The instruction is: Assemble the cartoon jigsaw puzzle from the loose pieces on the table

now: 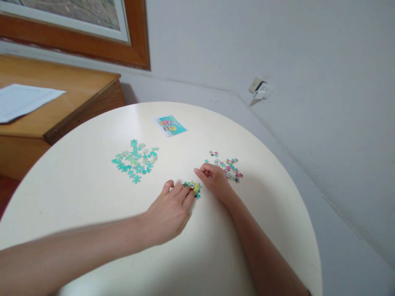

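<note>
A small joined patch of jigsaw puzzle (195,188), with a yellow cartoon face and teal edges, lies near the middle of the white round table (101,213). My left hand (171,209) reaches over from the left, its fingers stretched out and their tips resting on the patch, covering part of it. Just to the upper right, my right hand (214,179) has its fingers curled in and its thumb pointing left. Whatever those fingers may hold is hidden. Partly behind this hand lie loose pink, teal and yellow puzzle pieces (233,168).
Loose teal and pale green puzzle pieces (135,160) are spread at the left. Farther back lies a picture card (171,126) with cartoon figures. A wooden desk (89,88) with a paper sheet (27,100) stands beyond; a wall socket (261,88) is at the right.
</note>
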A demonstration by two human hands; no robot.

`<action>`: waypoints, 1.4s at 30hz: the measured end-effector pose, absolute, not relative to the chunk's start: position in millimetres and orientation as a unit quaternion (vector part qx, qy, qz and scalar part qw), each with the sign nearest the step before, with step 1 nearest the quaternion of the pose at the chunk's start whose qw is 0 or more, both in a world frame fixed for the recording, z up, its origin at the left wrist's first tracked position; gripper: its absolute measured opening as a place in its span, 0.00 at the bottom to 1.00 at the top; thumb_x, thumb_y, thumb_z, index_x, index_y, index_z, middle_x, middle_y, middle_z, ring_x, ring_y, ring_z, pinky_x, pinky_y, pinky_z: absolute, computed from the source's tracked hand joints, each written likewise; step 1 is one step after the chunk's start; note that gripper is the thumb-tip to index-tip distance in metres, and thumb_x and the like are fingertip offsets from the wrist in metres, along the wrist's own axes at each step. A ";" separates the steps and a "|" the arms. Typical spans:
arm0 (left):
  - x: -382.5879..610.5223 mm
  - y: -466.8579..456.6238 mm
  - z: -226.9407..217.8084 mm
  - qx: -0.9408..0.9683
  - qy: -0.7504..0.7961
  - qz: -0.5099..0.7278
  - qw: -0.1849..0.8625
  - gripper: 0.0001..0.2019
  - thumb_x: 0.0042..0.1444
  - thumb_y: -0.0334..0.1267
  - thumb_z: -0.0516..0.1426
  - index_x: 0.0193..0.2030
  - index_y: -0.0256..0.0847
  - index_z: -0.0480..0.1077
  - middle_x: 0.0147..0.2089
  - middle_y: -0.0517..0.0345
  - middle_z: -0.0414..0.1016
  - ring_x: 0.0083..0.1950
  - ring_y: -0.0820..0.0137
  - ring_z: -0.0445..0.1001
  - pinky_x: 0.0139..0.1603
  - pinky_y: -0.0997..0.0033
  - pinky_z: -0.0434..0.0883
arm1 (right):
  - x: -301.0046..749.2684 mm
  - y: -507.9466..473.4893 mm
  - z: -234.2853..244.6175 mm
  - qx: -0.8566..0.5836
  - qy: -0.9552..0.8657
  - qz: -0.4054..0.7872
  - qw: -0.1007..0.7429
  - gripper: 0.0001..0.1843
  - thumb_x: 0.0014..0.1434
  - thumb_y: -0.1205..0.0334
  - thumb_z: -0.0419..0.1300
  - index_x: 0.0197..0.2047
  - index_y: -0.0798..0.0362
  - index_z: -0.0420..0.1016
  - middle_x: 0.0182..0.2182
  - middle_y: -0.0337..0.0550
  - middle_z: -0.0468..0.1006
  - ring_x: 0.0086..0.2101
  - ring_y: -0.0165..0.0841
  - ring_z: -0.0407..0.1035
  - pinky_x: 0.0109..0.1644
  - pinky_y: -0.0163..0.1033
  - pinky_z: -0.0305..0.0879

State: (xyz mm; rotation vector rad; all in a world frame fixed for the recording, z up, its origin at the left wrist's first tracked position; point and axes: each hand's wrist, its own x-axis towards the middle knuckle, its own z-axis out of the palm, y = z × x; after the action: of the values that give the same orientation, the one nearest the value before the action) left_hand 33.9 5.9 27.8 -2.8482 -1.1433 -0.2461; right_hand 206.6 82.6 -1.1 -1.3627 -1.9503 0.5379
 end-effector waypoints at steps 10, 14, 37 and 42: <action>34.8 2.6 23.6 -0.926 -0.364 -0.071 0.068 0.16 0.59 0.31 0.49 0.52 0.29 0.68 0.51 0.40 0.71 0.51 0.56 0.66 0.50 0.54 0.56 | 206.7 82.4 1.0 -0.521 -0.753 0.211 0.342 0.18 0.55 0.54 0.53 0.18 0.50 0.55 0.15 0.32 0.56 0.20 0.26 0.51 0.27 0.35 0.50; 34.5 2.5 23.9 -0.927 -0.361 -0.076 0.072 0.16 0.58 0.30 0.50 0.51 0.28 0.68 0.49 0.41 0.72 0.50 0.56 0.67 0.49 0.55 0.56 | 207.2 82.5 0.5 -0.521 -0.755 0.209 0.340 0.18 0.55 0.54 0.53 0.18 0.51 0.55 0.15 0.32 0.56 0.20 0.26 0.51 0.27 0.35 0.50; 35.8 -0.7 20.4 -0.931 -0.337 -0.075 0.115 0.14 0.57 0.29 0.50 0.45 0.26 0.71 0.44 0.40 0.74 0.43 0.59 0.68 0.46 0.58 0.58 | 208.5 83.4 -1.0 -0.520 -0.754 0.216 0.337 0.19 0.56 0.53 0.52 0.18 0.50 0.55 0.15 0.32 0.56 0.21 0.27 0.52 0.27 0.35 0.50; 35.3 -1.0 22.3 -0.934 -0.339 -0.064 0.096 0.13 0.57 0.28 0.50 0.46 0.28 0.71 0.43 0.42 0.73 0.44 0.60 0.68 0.46 0.58 0.59 | 207.7 82.7 0.2 -0.518 -0.755 0.212 0.341 0.19 0.56 0.52 0.52 0.18 0.50 0.55 0.15 0.32 0.55 0.21 0.26 0.51 0.27 0.35 0.50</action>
State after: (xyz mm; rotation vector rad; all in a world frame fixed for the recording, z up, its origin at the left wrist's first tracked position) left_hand 35.3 -1.0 22.3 -2.7666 -1.0030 -0.1899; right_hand 207.7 82.7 0.2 -1.3463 -1.9645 0.5520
